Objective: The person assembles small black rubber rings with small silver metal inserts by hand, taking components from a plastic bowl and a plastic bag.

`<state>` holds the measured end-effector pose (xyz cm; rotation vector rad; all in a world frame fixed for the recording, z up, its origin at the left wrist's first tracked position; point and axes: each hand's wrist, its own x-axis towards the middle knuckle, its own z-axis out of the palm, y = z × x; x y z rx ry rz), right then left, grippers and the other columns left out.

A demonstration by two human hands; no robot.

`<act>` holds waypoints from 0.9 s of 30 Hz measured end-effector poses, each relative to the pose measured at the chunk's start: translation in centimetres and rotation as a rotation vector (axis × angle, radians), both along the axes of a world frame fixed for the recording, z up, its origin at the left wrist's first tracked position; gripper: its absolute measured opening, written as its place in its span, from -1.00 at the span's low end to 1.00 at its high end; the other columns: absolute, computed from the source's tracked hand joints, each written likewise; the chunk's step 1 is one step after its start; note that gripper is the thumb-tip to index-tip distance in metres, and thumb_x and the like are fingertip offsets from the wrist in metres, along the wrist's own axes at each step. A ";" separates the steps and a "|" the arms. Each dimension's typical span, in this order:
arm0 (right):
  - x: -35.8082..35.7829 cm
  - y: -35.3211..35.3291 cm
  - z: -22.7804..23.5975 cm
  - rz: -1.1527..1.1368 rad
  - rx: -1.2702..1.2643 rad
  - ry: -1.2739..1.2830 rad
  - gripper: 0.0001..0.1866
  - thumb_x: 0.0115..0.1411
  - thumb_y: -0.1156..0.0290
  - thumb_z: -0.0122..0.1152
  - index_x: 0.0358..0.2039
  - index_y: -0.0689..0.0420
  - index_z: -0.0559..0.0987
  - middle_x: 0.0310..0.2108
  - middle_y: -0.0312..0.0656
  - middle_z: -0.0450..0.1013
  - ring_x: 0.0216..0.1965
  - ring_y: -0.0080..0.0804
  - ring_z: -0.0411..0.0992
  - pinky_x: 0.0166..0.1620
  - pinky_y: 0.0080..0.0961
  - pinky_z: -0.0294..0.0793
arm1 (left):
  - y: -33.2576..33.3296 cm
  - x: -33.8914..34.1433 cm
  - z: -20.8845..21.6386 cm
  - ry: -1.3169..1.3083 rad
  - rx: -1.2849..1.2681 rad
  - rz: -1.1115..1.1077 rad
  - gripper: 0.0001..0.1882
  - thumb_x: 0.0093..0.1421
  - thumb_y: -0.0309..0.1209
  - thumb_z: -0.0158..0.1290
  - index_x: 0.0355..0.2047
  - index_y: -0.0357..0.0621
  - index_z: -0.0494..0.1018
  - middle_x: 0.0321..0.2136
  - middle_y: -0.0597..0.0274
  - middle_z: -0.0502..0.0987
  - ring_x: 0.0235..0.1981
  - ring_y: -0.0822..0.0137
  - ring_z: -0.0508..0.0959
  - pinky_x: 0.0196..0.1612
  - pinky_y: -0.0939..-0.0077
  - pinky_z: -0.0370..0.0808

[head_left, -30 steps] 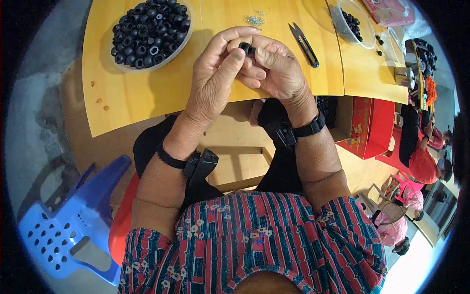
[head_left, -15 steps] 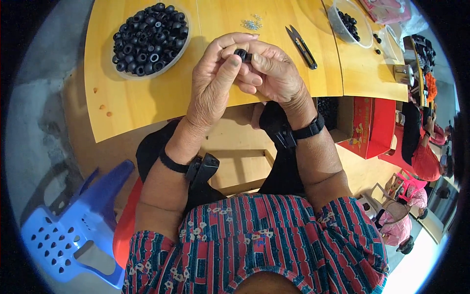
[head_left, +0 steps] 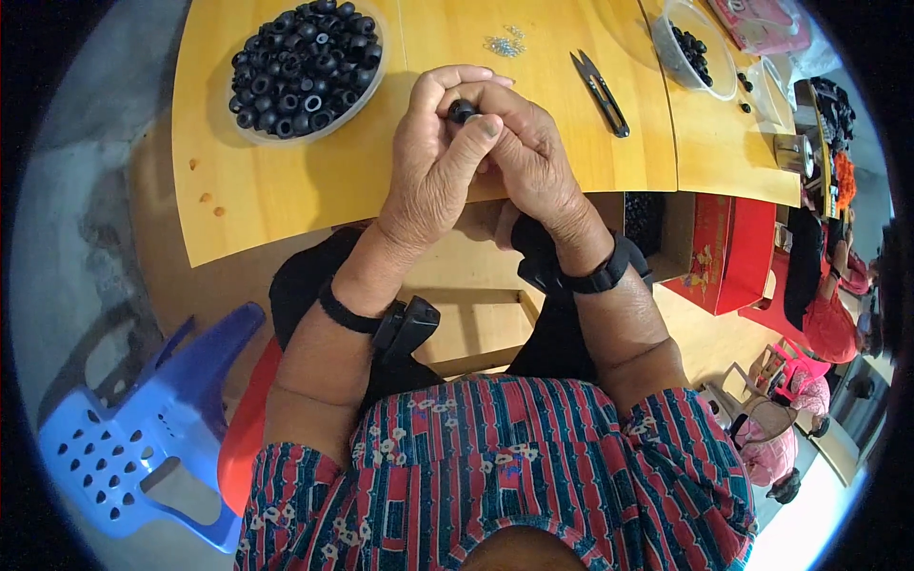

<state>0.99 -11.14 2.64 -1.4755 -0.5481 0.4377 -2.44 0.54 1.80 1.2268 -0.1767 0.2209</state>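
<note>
My left hand (head_left: pixel 428 171) and my right hand (head_left: pixel 533 157) meet over the table's front edge. Between them shows a small round black piece (head_left: pixel 462 111), like the hollow ones in the bowl. My left thumb lies across toward the right hand, just under the piece. Both hands are closed around it, and most of the right fingertips are hidden. Left of the hands stands a clear round bowl (head_left: pixel 379 80) heaped with black hollow caps (head_left: pixel 307 81). Beyond the hands lies a small heap of tiny shiny metal bits (head_left: pixel 505 45). To their right are black thread snips (head_left: pixel 602 95).
A second clear bowl (head_left: pixel 721 90) holds black pieces at the right, with a metal can (head_left: pixel 792 155) nearer. Below the yellow table (head_left: pixel 276 205) stands a red box (head_left: pixel 728 252). A blue plastic chair (head_left: pixel 171 428) is at the left. Other people sit at the far right.
Both hands have drawn closer together around the black piece. My left thumb has moved right over the right hand's fingers. The whole view has shifted slightly.
</note>
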 end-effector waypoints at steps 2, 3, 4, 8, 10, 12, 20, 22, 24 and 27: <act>-0.3 0.5 -0.5 -0.067 0.043 -0.038 -0.80 0.22 0.37 -0.10 -0.28 0.20 0.45 -0.49 -0.27 0.40 -0.46 -0.58 0.39 -0.41 -0.65 0.41 | 0.1 -0.1 -0.2 -0.003 0.029 0.016 -0.62 0.20 -0.32 -0.02 -0.07 -0.28 0.20 -0.16 0.03 0.42 -0.15 0.39 0.41 -0.05 0.53 0.37; -0.5 0.7 -0.4 -0.067 0.043 -0.039 -0.80 0.22 0.37 -0.10 -0.28 0.20 0.45 -0.49 -0.27 0.40 -0.46 -0.58 0.39 -0.41 -0.65 0.41 | 0.0 -0.1 -0.3 -0.003 0.029 0.015 -0.62 0.20 -0.32 -0.02 -0.07 -0.28 0.20 -0.16 0.03 0.42 -0.15 0.39 0.41 -0.05 0.53 0.37; -0.6 0.8 -0.3 -0.084 0.041 -0.027 -0.80 0.22 0.37 -0.11 -0.29 0.20 0.45 -0.50 -0.28 0.39 -0.47 -0.59 0.38 -0.42 -0.66 0.40 | -0.1 -0.1 -0.3 -0.004 0.030 0.025 -0.60 0.20 -0.30 -0.02 -0.06 -0.29 0.20 -0.17 0.04 0.43 -0.16 0.39 0.41 -0.06 0.53 0.36; -0.3 0.8 0.5 -0.070 0.055 0.083 -0.75 0.24 0.30 -0.11 -0.31 0.22 0.45 -0.54 -0.28 0.35 -0.57 -0.60 0.31 -0.50 -0.68 0.34 | 0.2 0.1 -0.3 0.005 0.120 0.056 -0.48 0.23 -0.11 -0.09 0.00 -0.30 0.17 -0.19 0.10 0.43 -0.28 0.45 0.46 -0.19 0.63 0.42; 0.4 0.6 0.3 -0.004 0.235 0.254 -0.70 0.25 0.24 -0.10 -0.30 0.24 0.45 -0.56 -0.29 0.33 -0.60 -0.61 0.25 -0.53 -0.68 0.31 | 0.5 0.0 0.4 0.069 0.056 0.014 -0.39 0.22 0.00 -0.16 0.03 -0.30 0.14 -0.20 0.13 0.43 -0.34 0.48 0.47 -0.28 0.70 0.43; 1.0 0.5 -0.1 0.064 0.414 0.420 -0.66 0.25 0.19 -0.09 -0.29 0.25 0.45 -0.57 -0.29 0.30 -0.63 -0.61 0.20 -0.56 -0.68 0.27 | 0.5 0.0 0.7 0.130 -0.009 -0.029 -0.30 0.21 0.11 -0.22 0.07 -0.31 0.10 -0.21 0.16 0.43 -0.40 0.52 0.48 -0.38 0.77 0.44; 1.6 0.0 0.5 0.152 0.724 0.585 -0.64 0.23 0.17 -0.04 -0.29 0.27 0.43 -0.60 -0.28 0.29 -0.66 -0.61 0.13 -0.59 -0.67 0.24 | 0.4 0.6 0.5 0.068 -0.136 -0.052 -0.23 0.20 0.15 -0.28 0.15 -0.28 0.02 -0.17 0.12 0.37 -0.34 0.47 0.42 -0.30 0.66 0.42; 1.8 -0.3 0.5 -0.020 0.695 0.517 -0.68 0.21 0.19 0.01 -0.30 0.25 0.45 -0.60 -0.28 0.32 -0.65 -0.59 0.20 -0.57 -0.66 0.28 | 0.0 0.6 0.6 0.085 -0.115 -0.025 -0.26 0.23 0.11 -0.28 0.15 -0.29 0.02 -0.11 0.07 0.34 -0.23 0.36 0.43 -0.15 0.53 0.38; 2.7 -1.5 0.9 -0.099 0.671 0.472 -0.75 0.20 0.27 0.04 -0.34 0.23 0.47 -0.60 -0.28 0.34 -0.65 -0.57 0.25 -0.54 -0.63 0.34 | -0.5 0.7 0.3 0.057 -0.175 -0.061 -0.32 0.25 0.03 -0.24 0.15 -0.28 0.02 -0.04 0.02 0.29 -0.13 0.28 0.40 -0.02 0.40 0.31; 3.8 -3.0 3.1 -0.576 0.401 0.252 -0.80 0.17 0.33 0.05 -0.40 0.22 0.49 -0.62 -0.29 0.34 -0.66 -0.61 0.28 -0.57 -0.64 0.39 | 0.0 0.6 -0.1 0.140 -0.159 -0.052 -0.39 0.26 -0.11 -0.16 0.14 -0.31 0.04 -0.02 0.00 0.26 -0.08 0.30 0.37 0.01 0.40 0.32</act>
